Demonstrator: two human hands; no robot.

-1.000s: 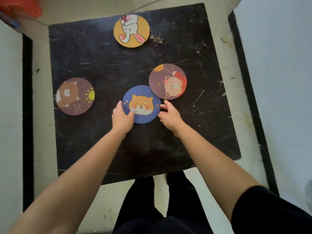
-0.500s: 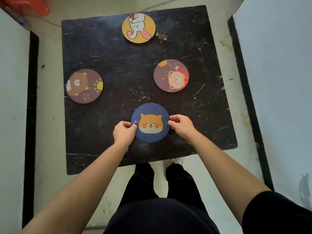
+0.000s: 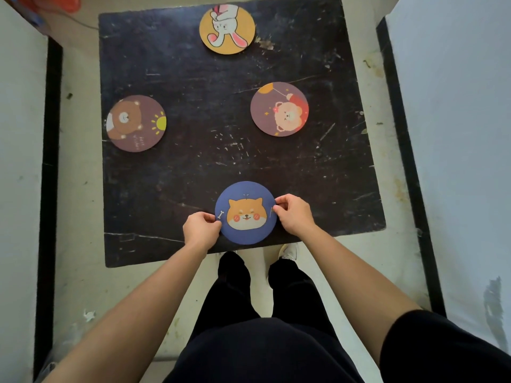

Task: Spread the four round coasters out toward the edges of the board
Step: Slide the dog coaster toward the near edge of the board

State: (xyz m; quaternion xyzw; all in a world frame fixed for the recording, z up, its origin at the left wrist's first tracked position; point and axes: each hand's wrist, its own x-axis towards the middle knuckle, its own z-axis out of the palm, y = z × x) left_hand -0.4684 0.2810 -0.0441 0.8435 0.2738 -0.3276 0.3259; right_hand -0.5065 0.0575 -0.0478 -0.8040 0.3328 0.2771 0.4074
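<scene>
A scratched black board [image 3: 210,111] carries four round coasters. The blue coaster with an orange dog face [image 3: 245,212] lies at the board's near edge. My left hand [image 3: 201,229] pinches its left rim and my right hand [image 3: 293,215] pinches its right rim. The yellow rabbit coaster [image 3: 227,29] sits at the far edge. At the left edge lies the brown bear coaster with a sun [image 3: 136,123]. The purple coaster with a pink bear [image 3: 279,109] rests right of centre, a gap away from the right edge.
The board lies on a pale floor [image 3: 80,211] between two white walls with black skirting [image 3: 51,161]. My legs in dark trousers [image 3: 262,299] stand just below the near edge. Something orange-red [image 3: 66,1] shows at the top left corner.
Both hands have pulled the blue dog coaster from the board's middle back to the near edge, keeping hold of its rim. The other three coasters have stayed put.
</scene>
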